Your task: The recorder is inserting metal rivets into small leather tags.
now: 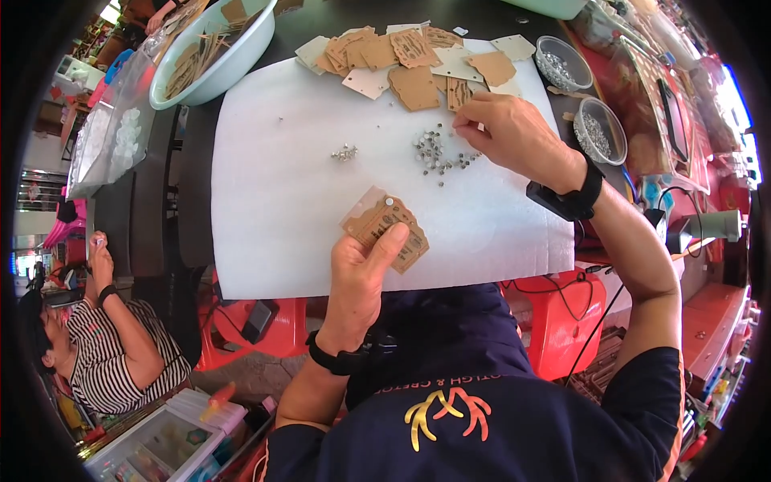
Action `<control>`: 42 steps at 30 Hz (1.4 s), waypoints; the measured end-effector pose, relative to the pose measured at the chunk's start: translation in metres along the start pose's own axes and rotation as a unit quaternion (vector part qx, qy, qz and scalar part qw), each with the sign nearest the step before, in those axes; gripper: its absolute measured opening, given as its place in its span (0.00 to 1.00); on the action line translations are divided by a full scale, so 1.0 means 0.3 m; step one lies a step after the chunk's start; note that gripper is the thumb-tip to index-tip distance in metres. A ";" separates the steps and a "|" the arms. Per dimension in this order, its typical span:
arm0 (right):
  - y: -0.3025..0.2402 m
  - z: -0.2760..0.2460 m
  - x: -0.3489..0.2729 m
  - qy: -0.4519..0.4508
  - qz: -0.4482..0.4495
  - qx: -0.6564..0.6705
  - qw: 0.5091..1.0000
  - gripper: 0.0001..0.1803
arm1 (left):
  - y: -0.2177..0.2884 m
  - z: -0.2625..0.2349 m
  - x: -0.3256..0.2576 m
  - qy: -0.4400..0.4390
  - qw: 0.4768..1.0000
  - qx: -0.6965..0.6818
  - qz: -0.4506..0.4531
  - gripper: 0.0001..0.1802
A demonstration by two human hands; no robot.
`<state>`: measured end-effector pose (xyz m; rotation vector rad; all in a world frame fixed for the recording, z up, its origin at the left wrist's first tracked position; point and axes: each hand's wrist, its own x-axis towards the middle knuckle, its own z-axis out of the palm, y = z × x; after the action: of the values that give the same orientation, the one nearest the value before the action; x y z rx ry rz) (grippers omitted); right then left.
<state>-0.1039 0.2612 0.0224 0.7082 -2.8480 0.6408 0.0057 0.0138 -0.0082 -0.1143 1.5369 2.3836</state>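
My left hand (358, 273) grips a small stack of wavy-edged brown cardboard pieces (415, 246) by the near edge of the white sheet, thumb on top. Dark print covers the top piece, and a round silver stud (389, 201) sits at its upper corner. A paler layer sticks out at its left. My right hand (514, 132) is over the right side of a scatter of small metal studs (430, 154), fingers pinched together. Whatever lies between those fingertips is too small to make out. Left of that scatter is a smaller heap of shiny metal pieces (344, 152).
Brown and whitish card pieces (414, 87) lie heaped at the sheet's far edge. Two clear tubs of metal bits (562, 63) stand at the right. A pale green basin (261, 36) holds cardboard strips at far left. Another person in a striped shirt (132, 345) sits at left.
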 end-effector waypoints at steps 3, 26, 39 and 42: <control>-0.001 0.009 0.009 -0.006 -0.008 0.004 1.000 0.06 | -0.002 0.000 0.001 -0.008 1.000 0.003 0.005 0.14; -0.158 -0.047 -0.109 -0.186 0.230 0.715 0.634 0.12 | 0.018 0.036 -0.014 0.014 0.999 -0.013 0.040 0.15; -0.229 0.020 -0.168 -0.179 0.229 0.799 0.527 0.11 | 0.016 0.047 -0.027 0.029 0.998 -0.021 0.057 0.17; -0.249 0.022 -0.178 -0.169 0.220 0.743 0.609 0.11 | 0.015 0.048 -0.026 0.037 0.997 -0.012 0.072 0.18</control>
<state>-0.0216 0.2208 0.0318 0.0917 -1.9636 3.2931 0.0132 0.0235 0.0035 -0.1012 1.6001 2.5359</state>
